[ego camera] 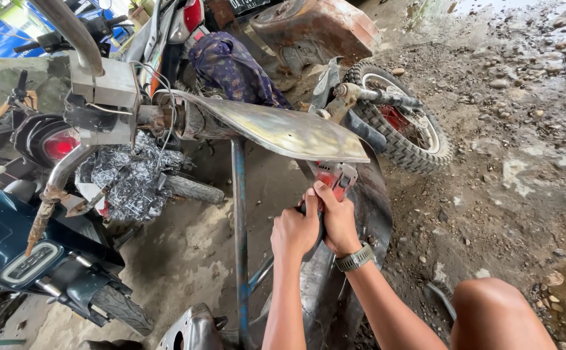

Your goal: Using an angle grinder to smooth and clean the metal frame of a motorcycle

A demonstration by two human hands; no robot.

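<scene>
Bare knee [490, 311] rises nearest, lower right of the hands; both forearms reach up from the bottom edge, the right wrist wearing a grey watch [354, 258]; left hand [294, 231] and right hand [338, 223] are clenched side by side round a red-and-black power tool [333, 181] (likely a grinder); its head meets the underside of a curved, scuffed bare-metal panel [283, 129] just above the hands; a blue steel post [239, 227] stands just left of them.

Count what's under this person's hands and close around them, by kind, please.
Hands: 2, left hand and right hand
Red power tool: 1, gripped by both
Bare metal fender panel: 1
Blue stand post: 1
Knobby tyres: 1
Wristwatch: 1
Total: 7
</scene>
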